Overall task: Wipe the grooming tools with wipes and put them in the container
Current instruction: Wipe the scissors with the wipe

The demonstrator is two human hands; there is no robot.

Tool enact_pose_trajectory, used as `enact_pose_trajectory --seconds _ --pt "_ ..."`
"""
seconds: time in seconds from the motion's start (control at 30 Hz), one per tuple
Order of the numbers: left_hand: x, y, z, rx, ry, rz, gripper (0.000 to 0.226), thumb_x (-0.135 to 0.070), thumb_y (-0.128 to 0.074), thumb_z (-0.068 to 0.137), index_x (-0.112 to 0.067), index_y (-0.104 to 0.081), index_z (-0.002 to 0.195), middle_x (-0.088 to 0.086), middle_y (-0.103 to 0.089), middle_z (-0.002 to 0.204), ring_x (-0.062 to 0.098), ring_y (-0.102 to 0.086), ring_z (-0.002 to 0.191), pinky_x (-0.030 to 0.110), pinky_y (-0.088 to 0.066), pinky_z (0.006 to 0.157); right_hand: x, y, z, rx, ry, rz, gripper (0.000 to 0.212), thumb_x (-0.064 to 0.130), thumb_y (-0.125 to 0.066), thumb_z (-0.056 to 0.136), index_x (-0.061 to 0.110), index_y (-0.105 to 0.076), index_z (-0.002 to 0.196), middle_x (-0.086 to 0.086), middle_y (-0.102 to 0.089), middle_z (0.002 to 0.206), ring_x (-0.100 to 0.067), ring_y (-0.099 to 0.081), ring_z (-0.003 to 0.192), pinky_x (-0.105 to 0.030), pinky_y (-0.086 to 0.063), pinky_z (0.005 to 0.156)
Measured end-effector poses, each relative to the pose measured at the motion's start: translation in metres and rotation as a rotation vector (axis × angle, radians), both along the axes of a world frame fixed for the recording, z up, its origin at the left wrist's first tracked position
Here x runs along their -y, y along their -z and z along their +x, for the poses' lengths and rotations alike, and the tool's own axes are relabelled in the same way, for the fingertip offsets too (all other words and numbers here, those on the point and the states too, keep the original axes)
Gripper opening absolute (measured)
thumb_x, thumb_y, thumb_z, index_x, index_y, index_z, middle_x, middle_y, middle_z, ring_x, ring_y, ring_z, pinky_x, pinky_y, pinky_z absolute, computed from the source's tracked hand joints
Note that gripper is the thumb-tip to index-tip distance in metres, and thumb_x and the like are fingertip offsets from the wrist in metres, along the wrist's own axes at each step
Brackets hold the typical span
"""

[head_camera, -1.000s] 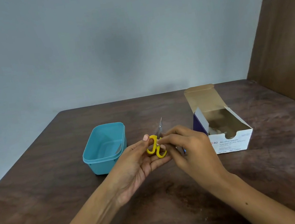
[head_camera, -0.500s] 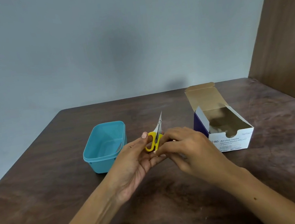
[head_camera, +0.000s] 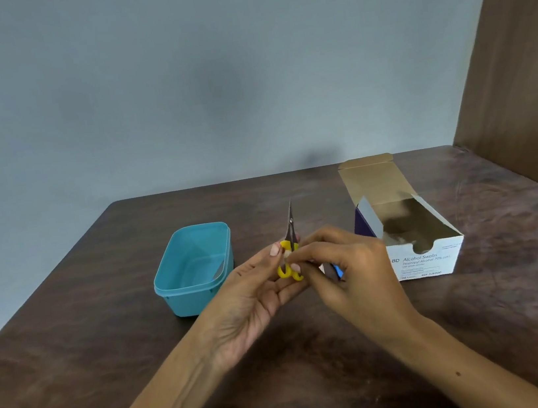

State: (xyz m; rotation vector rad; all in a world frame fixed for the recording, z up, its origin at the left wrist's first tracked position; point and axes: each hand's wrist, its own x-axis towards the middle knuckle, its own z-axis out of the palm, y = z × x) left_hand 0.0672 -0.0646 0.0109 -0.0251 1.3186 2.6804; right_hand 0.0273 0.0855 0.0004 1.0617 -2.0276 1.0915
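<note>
Small scissors [head_camera: 290, 251], yellow loop handles, blades together and pointing up and away from the person. Held above the tabletop [head_camera: 76, 369], just right of the teal container [head_camera: 184, 297], not touching it.

Left hand [head_camera: 256, 295]: palm up, fingers curled under the yellow handles, thumb against their left side. It grips the scissors.

Right hand [head_camera: 350, 275]: right of the container, up against the left hand, fingertips pinched on the handle area of the scissors. Something whitish with a blue edge shows under its fingers; too blurred to say what it is.

Container: open top, rectangular, sits on the tabletop. A thin grey item leans on its inner right wall; can't identify it.

Alcohol swabs box [head_camera: 424, 259]: well right of the container, past both hands, lid flap standing open toward the rear. White front with "BD Alcohol Swabs" printed, purple left side. Pale contents visible inside, not resolvable.
</note>
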Motion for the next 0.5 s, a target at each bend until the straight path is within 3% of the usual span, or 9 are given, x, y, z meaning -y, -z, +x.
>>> enact_pose_trajectory --seconds 0.07,0.17,0.33,0.5 --pt "0.0019 0.0001 -0.0016 -0.007 -0.030 0.016 0.034 -0.013 -0.055 0.084 0.002 -0.062 0.113 0.018 -0.066 0.102 0.022 -0.068 0.088 0.033 -0.059 0.080 -0.0003 -0.0002 0.0005 -0.021 -0.021 0.028 0.013 0.006 -0.072 0.077 0.013 -0.076 0.088 0.001 -0.069 0.084 -0.006 -0.064 0.077 -0.014 -0.049 0.068" --pt "0.0005 0.0005 -0.0008 -0.008 -0.016 0.000 0.040 -0.013 -0.056 0.085 0.004 -0.057 0.121 0.021 -0.062 0.113 0.026 -0.063 0.101 0.036 -0.054 0.091 -0.0012 -0.0004 -0.0003 -0.045 0.019 0.013 0.018 0.002 -0.073 0.077 0.011 -0.075 0.091 -0.001 -0.069 0.087 -0.006 -0.063 0.080 -0.014 -0.050 0.070" --pt "0.0009 0.0036 -0.0012 -0.012 -0.003 0.034 0.035 -0.012 -0.056 0.085 0.003 -0.060 0.116 0.022 -0.063 0.117 0.028 -0.064 0.107 0.039 -0.052 0.093 -0.0049 -0.0011 -0.0027 -0.059 -0.023 0.037 0.020 -0.001 -0.068 0.079 0.010 -0.075 0.095 -0.003 -0.067 0.091 -0.008 -0.063 0.084 -0.015 -0.050 0.072" --pt "0.0039 -0.0007 -0.0006 -0.013 -0.041 0.055 0.032 -0.015 -0.064 0.076 -0.004 -0.068 0.106 0.017 -0.069 0.101 0.019 -0.070 0.085 0.026 -0.059 0.068 -0.0041 -0.0008 -0.0026 -0.068 -0.105 0.084 0.017 0.003 -0.070 0.078 0.010 -0.076 0.092 -0.003 -0.069 0.090 -0.009 -0.065 0.082 -0.018 -0.052 0.071"
